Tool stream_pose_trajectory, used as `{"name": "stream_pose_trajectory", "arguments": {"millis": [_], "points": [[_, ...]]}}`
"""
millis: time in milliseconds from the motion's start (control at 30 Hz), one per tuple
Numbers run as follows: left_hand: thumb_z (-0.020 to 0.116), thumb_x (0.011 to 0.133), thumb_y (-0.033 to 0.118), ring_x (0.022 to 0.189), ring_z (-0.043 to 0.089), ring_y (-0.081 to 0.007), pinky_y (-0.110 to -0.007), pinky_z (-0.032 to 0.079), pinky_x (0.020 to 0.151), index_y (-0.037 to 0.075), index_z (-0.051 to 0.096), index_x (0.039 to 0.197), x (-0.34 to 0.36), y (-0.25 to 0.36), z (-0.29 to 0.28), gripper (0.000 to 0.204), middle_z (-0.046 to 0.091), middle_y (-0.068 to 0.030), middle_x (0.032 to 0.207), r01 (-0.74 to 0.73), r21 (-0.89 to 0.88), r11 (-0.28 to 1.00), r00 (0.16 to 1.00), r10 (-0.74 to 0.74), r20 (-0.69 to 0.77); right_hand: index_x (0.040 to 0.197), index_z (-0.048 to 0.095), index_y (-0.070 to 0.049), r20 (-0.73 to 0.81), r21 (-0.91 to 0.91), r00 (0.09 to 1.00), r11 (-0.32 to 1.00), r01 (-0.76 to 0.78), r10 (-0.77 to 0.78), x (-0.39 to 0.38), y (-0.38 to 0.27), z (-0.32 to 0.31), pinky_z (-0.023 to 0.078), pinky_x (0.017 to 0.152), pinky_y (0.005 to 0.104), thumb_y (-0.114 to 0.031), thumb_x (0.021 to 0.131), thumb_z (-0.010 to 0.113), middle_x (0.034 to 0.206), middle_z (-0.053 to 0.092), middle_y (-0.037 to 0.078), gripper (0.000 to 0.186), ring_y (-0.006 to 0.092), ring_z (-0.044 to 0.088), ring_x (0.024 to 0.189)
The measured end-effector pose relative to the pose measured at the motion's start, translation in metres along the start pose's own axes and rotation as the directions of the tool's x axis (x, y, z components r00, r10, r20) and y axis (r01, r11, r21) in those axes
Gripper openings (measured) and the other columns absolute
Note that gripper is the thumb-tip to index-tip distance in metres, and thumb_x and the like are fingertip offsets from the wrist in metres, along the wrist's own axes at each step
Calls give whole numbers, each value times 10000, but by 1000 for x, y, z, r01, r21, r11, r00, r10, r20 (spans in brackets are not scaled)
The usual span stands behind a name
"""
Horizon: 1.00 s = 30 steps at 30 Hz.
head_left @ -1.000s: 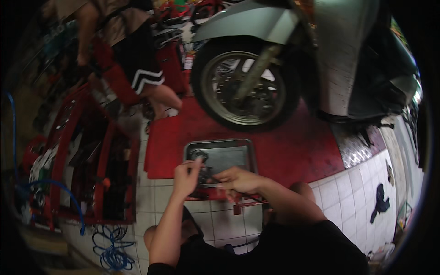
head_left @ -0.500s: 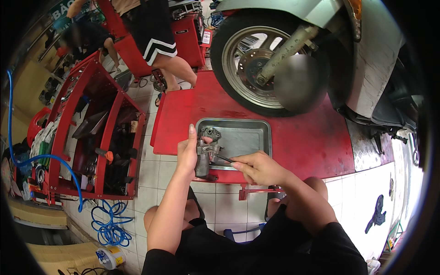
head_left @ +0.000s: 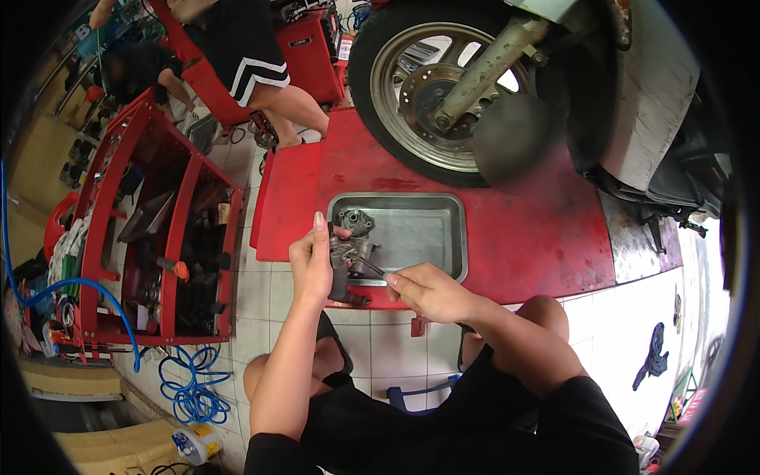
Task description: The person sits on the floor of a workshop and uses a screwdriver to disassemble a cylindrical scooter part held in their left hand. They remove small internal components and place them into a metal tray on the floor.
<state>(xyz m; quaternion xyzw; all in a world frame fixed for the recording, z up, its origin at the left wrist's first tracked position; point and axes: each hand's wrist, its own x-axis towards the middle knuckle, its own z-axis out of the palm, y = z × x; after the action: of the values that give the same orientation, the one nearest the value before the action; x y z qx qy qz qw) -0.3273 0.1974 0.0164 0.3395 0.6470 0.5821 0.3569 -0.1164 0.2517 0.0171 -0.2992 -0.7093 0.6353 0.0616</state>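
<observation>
Over the near left corner of a shallow steel tray (head_left: 462, 237), my left hand (head_left: 311, 265) is closed around a grey metal engine part (head_left: 340, 279) with a dark cylindrical body. Its thumb points up along the side. My right hand (head_left: 429, 291) pinches a thin dark rod-like tool (head_left: 369, 266), perhaps a screwdriver, whose shaft reaches the right side of that part. Whether the tip sits in anything is too small to tell. Just beyond, inside the tray, lies another grey metal part (head_left: 358, 222) with holes in it.
The tray rests on a red platform (head_left: 546, 269), with a motorbike's front wheel (head_left: 372, 103) behind it. A red tool cart (head_left: 142, 237) and coiled blue hose (head_left: 194, 388) are at left. Another person's leg (head_left: 289, 107) stands at the far left of the platform.
The whole view has shifted slightly, so the wheel and tray appear a little further left and up. Both hands keep their hold, the tool still against the engine part.
</observation>
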Motion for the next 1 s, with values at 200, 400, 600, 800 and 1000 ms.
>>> {"name": "stream_pose_trajectory", "arguments": {"millis": [200,400,600,800,1000], "points": [[434,1029,552,616,583,-104,-272,507,567,-38,703,881,1,-1,-2,665,634,-56,698,-47,9,999,999,47,-2,883,611,22,10,55,1000,998,21,-22,1,1,4,445,680,380,-343,1058,418,668,522,124,448,234,485,657],[431,1033,546,617,583,-100,-271,511,567,-33,705,884,1,-3,-4,657,635,-52,700,-54,41,998,998,54,16,864,600,26,18,66,1000,998,17,-19,2,-3,2,447,689,381,-349,1059,414,676,528,131,462,234,489,662],[430,1032,547,617,585,-101,-268,510,562,-28,701,873,2,-3,-4,655,631,-50,699,-9,5,1000,1000,9,4,852,603,33,21,63,1000,998,-11,9,2,-3,1,453,691,379,-355,1059,417,673,533,129,478,233,491,660],[440,1039,517,661,589,-103,-272,509,590,-39,695,867,0,-2,0,635,655,-66,771,-44,40,998,999,43,16,857,589,10,52,78,999,997,-8,3,1,3,-3,436,574,349,-361,1066,410,607,510,94,463,193,471,541],[470,1058,349,814,618,-153,-316,478,759,-47,702,852,-1,-20,0,503,683,-92,868,-260,11,965,958,257,127,865,481,-86,341,698,934,636,-329,109,4,-6,-10,230,308,250,-342,1082,399,473,327,-33,346,79,283,303]]}}
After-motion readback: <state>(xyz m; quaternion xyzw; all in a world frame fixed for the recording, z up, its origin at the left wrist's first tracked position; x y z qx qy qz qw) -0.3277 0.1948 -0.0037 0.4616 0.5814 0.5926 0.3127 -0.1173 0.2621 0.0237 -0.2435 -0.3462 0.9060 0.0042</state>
